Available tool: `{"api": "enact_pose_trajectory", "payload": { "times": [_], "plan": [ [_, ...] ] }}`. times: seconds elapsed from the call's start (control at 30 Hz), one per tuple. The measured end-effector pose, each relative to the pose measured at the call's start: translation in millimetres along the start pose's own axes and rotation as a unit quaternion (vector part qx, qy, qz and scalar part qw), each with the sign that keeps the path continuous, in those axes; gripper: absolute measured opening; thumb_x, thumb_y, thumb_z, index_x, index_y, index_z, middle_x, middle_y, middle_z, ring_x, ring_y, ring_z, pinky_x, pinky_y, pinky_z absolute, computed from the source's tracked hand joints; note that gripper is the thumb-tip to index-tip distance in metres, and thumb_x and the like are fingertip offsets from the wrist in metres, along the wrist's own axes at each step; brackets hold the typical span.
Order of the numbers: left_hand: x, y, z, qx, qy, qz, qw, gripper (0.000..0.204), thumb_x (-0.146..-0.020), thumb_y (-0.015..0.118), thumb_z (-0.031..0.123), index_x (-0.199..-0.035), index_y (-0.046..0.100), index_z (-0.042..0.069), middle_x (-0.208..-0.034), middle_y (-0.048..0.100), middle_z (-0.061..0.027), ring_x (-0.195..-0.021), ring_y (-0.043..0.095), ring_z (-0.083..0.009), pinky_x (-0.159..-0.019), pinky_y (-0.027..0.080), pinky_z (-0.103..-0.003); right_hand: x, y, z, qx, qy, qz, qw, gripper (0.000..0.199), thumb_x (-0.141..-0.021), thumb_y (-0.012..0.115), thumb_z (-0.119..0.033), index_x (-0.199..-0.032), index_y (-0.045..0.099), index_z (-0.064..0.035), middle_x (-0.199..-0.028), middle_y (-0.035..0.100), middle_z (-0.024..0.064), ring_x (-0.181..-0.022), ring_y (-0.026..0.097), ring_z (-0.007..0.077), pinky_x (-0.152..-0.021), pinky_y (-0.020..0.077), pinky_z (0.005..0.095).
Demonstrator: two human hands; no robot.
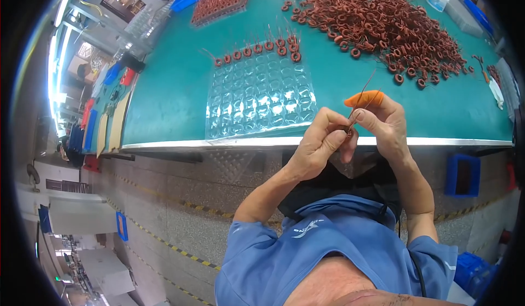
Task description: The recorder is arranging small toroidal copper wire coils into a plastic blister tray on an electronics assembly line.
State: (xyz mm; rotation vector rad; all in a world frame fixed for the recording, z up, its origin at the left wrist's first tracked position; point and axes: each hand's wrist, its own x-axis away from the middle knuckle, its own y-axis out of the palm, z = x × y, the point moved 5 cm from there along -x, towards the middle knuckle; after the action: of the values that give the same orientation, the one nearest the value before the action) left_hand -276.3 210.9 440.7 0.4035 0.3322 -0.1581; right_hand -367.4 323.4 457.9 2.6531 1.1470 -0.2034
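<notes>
**Both hands pinch a small coil at the tabletop edge**

The left hand (317, 142) and right hand (380, 123) meet just in front of the near edge of the green tabletop (169, 98), right of the clear blister tray (257, 101). Between them sits a small copper coil (349, 132), mostly hidden by the fingers. The left fingers are pressed together around it, thumb against forefinger. The right thumb and forefinger, the latter in an orange finger cot (365, 97), pinch the wire lead (363, 95) that rises from the coil.

The lead is the coil's long axis. It points up and away from the person, leaning to the right, toward the big coil pile (383, 24) beyond the tray. Its tip stands free above the cot.

The tray is nearly bare; a row of coils (260, 49) fills only its far edge, leads sticking up.

Risks, as I judge them: the coil is held over the gap between tabletop and lap, so a slack pinch would drop it to the floor rather than onto the tray. The thin lead could kink if the right fingers bend it too sharply near the winding. A pull along the lead against a loose left grip could also loosen a turn.
</notes>
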Motion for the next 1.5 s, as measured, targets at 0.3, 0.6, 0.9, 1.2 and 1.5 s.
{"api": "enact_pose_trajectory", "payload": {
  "times": [0.3, 0.6, 0.9, 1.2, 1.5],
  "plan": [
    [-15, -80, 45, -0.210, 0.034, 0.121, 0.970, 0.010, -0.100, 0.046, 0.010, -0.108, 0.048, 0.004, -0.088, 0.063, -0.0107, -0.068, 0.060, -0.0137, -0.062, 0.051, -0.026, 7, -51, 7, 0.160, 0.032, 0.092, 0.982, 0.028, -0.095, 0.059, -0.021, -0.112, 0.062, 0.0023, -0.083, 0.060, 0.0009, -0.075, 0.056, 0.0069, -0.070, 0.0432, 0.0211],
    [-52, -198, 48, -0.283, -0.023, 0.217, 0.934, 0.012, -0.098, 0.050, 0.011, -0.106, 0.053, 0.002, -0.089, 0.066, -0.0092, -0.067, 0.062, -0.0114, -0.059, 0.049, -0.024, 21, -96, 35, 0.286, 0.044, 0.165, 0.943, 0.021, -0.093, 0.059, -0.013, -0.106, 0.067, 0.0011, -0.073, 0.062, 0.0013, -0.067, 0.056, 0.0066, -0.064, 0.0457, 0.0207],
    [-79, -214, 40, -0.375, 0.033, 0.258, 0.890, 0.012, -0.097, 0.051, 0.009, -0.101, 0.052, -0.002, -0.084, 0.062, -0.0096, -0.066, 0.064, -0.0141, -0.057, 0.052, -0.026, 22, -96, 32, 0.271, 0.063, 0.144, 0.950, 0.022, -0.094, 0.058, -0.015, -0.107, 0.067, 0.0010, -0.079, 0.060, 0.0002, -0.070, 0.055, 0.0064, -0.065, 0.0440, 0.0194],
    [-82, -221, 31, -0.356, 0.034, 0.264, 0.896, 0.009, -0.097, 0.051, 0.009, -0.099, 0.051, 0.000, -0.092, 0.062, -0.0086, -0.082, 0.065, -0.0154, -0.068, 0.053, -0.028, 24, -98, 34, 0.255, 0.066, 0.139, 0.955, 0.022, -0.095, 0.057, -0.016, -0.106, 0.067, 0.0006, -0.079, 0.060, 0.0006, -0.070, 0.055, 0.0061, -0.066, 0.0450, 0.0200],
    [-81, -220, 17, -0.440, 0.009, 0.277, 0.854, 0.011, -0.091, 0.061, 0.010, -0.096, 0.061, 0.000, -0.092, 0.064, -0.0055, -0.081, 0.061, -0.0117, -0.072, 0.048, -0.025, 24, -100, 35, 0.246, 0.076, 0.144, 0.956, 0.023, -0.095, 0.058, -0.016, -0.106, 0.066, 0.0014, -0.078, 0.059, 0.0001, -0.071, 0.054, 0.0063, -0.067, 0.0439, 0.0200]
  ]
}}
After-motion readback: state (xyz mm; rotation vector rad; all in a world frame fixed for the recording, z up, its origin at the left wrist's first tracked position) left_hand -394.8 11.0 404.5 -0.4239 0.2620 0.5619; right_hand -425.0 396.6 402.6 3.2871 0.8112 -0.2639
